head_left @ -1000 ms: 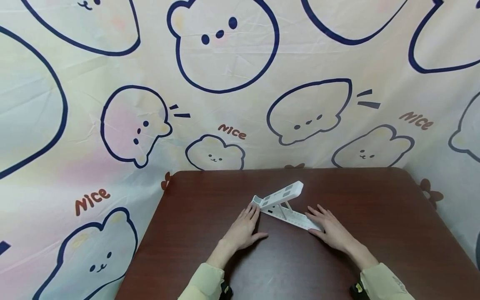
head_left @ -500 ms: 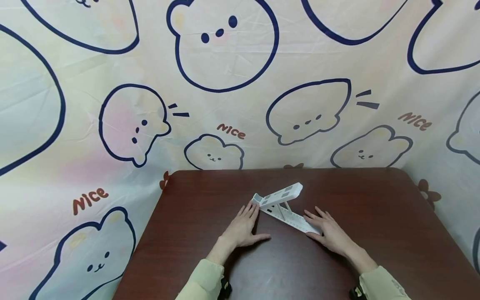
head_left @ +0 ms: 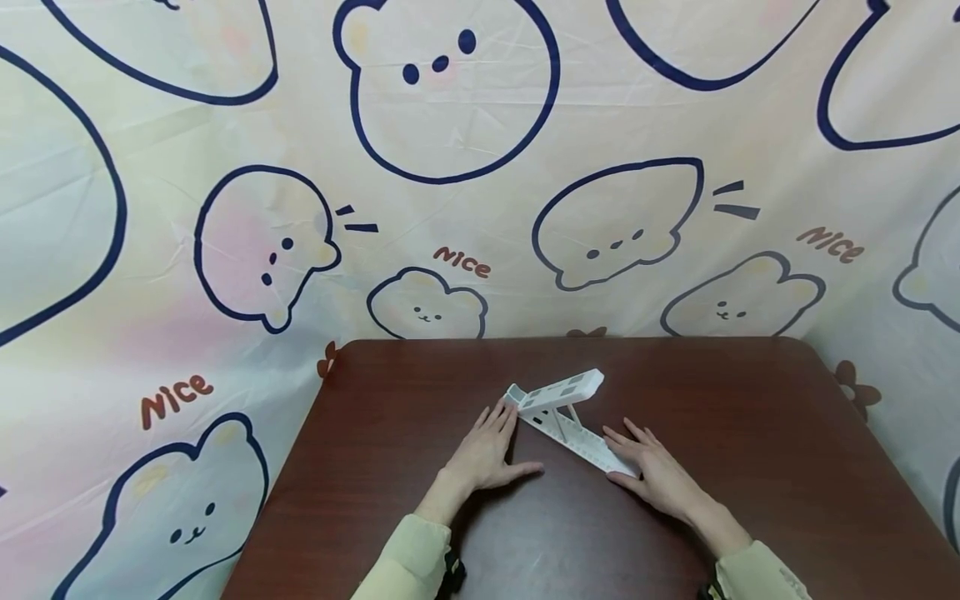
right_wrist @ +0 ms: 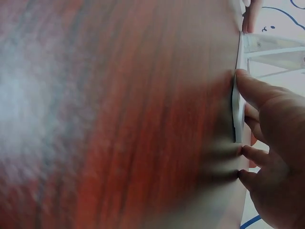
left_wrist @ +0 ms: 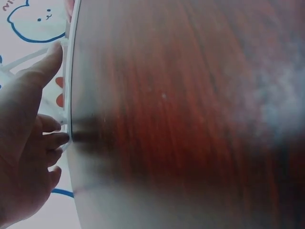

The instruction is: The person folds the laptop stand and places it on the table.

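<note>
White stand (head_left: pixel 576 437) rests unfolded on far-middle part of brown table (head_left: pixel 420 383); left hand (head_left: pixel 483 454), extended, touches its left end; right hand (head_left: pixel 654 477), partly open, holds its near-right end between thumb and fingers.

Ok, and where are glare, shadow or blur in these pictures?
Head view: pale glare on the near table, dark shadow beside the left hand; left wrist view: hazy glare at right, table blurred; right wrist view: bright glare at left, dark shadows beside the right hand.

Stand (head_left: pixel 562 393) on table (head_left: pixel 570 533), between left fingers (head_left: pixel 495 419) and right fingers (head_left: pixel 622 443), curtain (head_left: pixel 465 217) behind
</note>
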`<state>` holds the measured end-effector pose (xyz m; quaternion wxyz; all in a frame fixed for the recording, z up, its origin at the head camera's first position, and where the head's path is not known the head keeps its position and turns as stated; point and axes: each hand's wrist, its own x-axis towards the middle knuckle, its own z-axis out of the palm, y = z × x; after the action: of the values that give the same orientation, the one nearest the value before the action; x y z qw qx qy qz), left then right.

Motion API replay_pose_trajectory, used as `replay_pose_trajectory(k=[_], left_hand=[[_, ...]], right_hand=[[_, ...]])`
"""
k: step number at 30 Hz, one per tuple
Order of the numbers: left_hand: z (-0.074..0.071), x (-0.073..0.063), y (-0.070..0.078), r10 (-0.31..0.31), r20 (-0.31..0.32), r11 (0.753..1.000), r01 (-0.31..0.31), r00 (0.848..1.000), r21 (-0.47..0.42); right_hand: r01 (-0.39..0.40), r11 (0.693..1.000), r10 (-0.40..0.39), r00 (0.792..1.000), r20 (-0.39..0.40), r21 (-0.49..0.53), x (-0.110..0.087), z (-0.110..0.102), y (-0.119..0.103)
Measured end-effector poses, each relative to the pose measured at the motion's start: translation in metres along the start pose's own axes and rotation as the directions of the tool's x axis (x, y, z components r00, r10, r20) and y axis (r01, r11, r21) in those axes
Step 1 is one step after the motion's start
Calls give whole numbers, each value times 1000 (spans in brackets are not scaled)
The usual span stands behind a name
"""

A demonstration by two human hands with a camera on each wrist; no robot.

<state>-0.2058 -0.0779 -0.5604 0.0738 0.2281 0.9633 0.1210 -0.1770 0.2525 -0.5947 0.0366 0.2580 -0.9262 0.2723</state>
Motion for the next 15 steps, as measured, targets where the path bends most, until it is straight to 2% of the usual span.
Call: replay_pose_trajectory(k=[15], left_hand=[[0,12,-1,-18,24,999,18,1000,36]], right_hand=[[106,990,-115,989,-95,-93,-8,13,-8]])
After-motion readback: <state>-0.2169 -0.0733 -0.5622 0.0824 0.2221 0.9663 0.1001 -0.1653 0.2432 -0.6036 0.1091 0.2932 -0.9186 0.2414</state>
